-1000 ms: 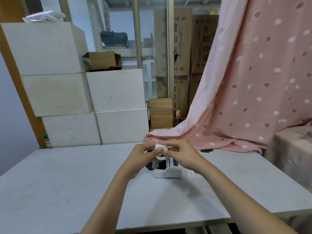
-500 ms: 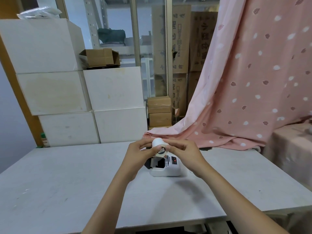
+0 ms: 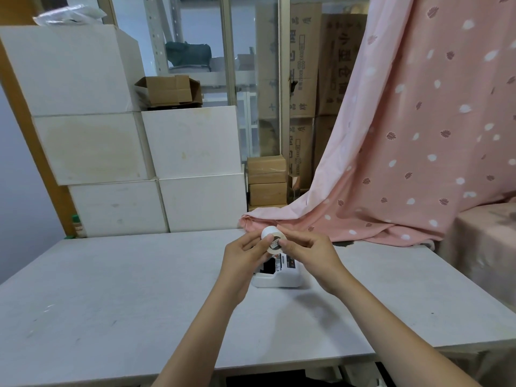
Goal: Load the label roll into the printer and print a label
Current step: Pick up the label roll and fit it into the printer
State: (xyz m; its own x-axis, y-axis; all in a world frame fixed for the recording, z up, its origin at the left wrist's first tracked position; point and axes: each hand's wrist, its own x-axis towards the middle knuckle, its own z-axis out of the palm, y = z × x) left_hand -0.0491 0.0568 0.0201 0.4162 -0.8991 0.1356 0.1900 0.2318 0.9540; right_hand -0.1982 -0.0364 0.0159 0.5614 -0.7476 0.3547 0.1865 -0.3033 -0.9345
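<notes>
A small white label roll is held in the air between both hands, just above the printer. My left hand grips its left side with thumb and fingers. My right hand pinches its right side, where a dark printed strip shows on the roll. Below them sits the small white label printer on the grey table, its dark paper bay open on top. Both hands hide part of the printer's top.
White boxes are stacked behind the table's far left edge. A pink patterned cloth drapes onto the table's far right. Brown cartons stand behind the table, and a cloth-covered surface is at the right.
Both hands have lifted the label roll a little higher above the printer and turned it. The printer has stayed in place.
</notes>
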